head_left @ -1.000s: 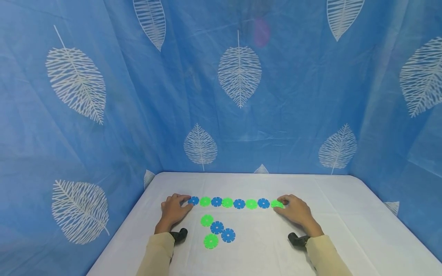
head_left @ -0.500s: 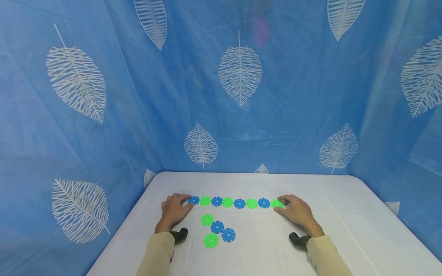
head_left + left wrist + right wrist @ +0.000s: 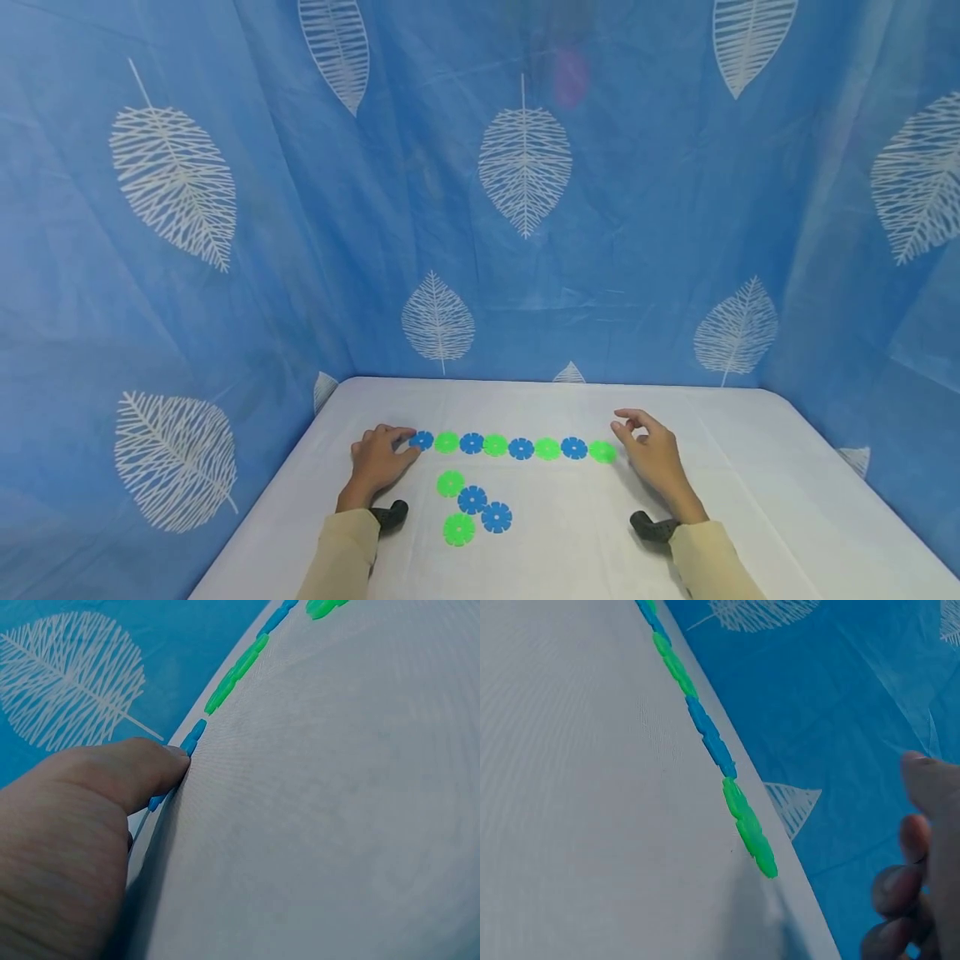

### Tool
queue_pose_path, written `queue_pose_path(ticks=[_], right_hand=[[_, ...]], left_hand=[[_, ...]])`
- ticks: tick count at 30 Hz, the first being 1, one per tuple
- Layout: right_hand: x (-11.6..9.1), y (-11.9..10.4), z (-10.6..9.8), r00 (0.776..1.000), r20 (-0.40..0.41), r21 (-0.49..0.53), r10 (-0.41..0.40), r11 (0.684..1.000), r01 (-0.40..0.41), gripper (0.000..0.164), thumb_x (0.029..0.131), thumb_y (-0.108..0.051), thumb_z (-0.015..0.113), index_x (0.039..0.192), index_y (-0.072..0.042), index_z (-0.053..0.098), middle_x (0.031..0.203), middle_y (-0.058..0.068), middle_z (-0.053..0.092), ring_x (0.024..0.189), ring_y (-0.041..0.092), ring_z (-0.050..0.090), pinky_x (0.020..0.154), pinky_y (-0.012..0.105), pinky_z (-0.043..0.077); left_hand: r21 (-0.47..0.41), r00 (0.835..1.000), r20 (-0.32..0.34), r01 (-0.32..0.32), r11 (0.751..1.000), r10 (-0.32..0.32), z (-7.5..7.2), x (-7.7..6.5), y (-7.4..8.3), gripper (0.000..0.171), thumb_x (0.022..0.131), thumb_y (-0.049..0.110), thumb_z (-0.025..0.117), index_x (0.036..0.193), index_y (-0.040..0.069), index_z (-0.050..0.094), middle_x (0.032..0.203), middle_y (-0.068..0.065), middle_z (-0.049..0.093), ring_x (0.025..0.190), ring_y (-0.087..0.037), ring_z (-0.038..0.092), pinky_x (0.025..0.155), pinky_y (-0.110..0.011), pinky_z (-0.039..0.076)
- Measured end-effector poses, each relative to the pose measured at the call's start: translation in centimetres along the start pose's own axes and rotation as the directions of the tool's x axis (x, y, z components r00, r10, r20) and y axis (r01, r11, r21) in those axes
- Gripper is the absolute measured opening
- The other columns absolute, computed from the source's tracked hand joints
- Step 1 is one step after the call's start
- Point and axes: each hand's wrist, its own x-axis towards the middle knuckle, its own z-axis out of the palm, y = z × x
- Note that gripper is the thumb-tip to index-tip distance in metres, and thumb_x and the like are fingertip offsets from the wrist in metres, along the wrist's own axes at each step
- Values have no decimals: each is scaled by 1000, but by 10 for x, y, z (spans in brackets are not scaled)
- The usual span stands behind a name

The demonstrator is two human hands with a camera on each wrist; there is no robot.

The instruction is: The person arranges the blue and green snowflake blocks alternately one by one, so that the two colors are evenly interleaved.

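Head view: item one, a row of notched discs [image 3: 495, 445], lying flat across the desk [image 3: 570, 533], blue and green by turns. The strict alternation looks deliberate, an ordering by colour. Left-end blue disc [image 3: 424, 441]: pinched at its edge between thumb and finger of my left hand [image 3: 377, 458], probably to steady that end and keep the line straight. Right-end green disc [image 3: 602, 452]: free of my right hand [image 3: 655, 454], which hangs near it, fingers loosely bent, nothing in them. Item two, a loose cluster [image 3: 472, 500] on my side of the row, left of its middle, seemingly kept apart so the line reads cleanly. Count: row, eight discs, four blue and four green; cluster, four, two of each; twelve in all. Outward: two pale sleeves [image 3: 341, 546], two black wrist mounts [image 3: 654, 528], one blue curtain [image 3: 637, 217] printed with white leaves.
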Motion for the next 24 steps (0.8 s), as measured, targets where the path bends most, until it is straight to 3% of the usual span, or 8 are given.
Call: queue_pose_path(ticks=[5, 9, 16, 21, 24], right_hand=[[4, -15, -3, 979, -192, 57, -73, 995, 85, 25, 95, -36, 69, 109, -16, 73, 85, -3, 61, 61, 6, 50, 58, 20, 41], [7, -28, -5, 954, -278, 70, -112, 988, 137, 18, 91, -30, 75, 100, -15, 74, 79, -4, 59, 64, 6, 52, 61, 16, 41], [3, -44, -3, 947, -278, 82, -164, 978, 193, 12, 87, -22, 79, 93, -13, 73, 73, -2, 56, 60, 6, 48, 59, 18, 38], [4, -58, 0, 933, -269, 89, -238, 959, 270, 13, 86, -18, 79, 97, -13, 74, 73, -3, 55, 55, 7, 45, 55, 19, 36], [4, -71, 0, 937, -253, 129, -242, 951, 280, 15, 86, -17, 79, 100, -12, 74, 74, -3, 55, 51, 8, 45, 51, 20, 37]], left_hand=[[10, 1000, -15, -14, 1000, 14, 1, 3, -1, 37, 87, 43, 73, 120, 27, 72, 121, -9, 62, 113, -29, 52, 92, -53, 30], [-10, 1000, -19, -20, 1000, 20, 1, 6, -1, 36, 87, 42, 74, 120, 27, 73, 120, -9, 62, 112, -30, 52, 92, -54, 29], [12, 1000, -4, -7, 1000, 8, 4, 5, -4, 36, 87, 43, 73, 120, 27, 72, 121, -9, 62, 113, -29, 52, 93, -54, 30], [1, 1000, -2, -9, 1000, 9, 3, 4, -5, 37, 87, 43, 73, 120, 27, 72, 121, -9, 62, 113, -30, 52, 93, -54, 29], [-1, 1000, -4, -15, 1000, 15, 3, 6, -4, 37, 87, 43, 72, 121, 27, 72, 121, -10, 62, 114, -30, 52, 94, -54, 29]])
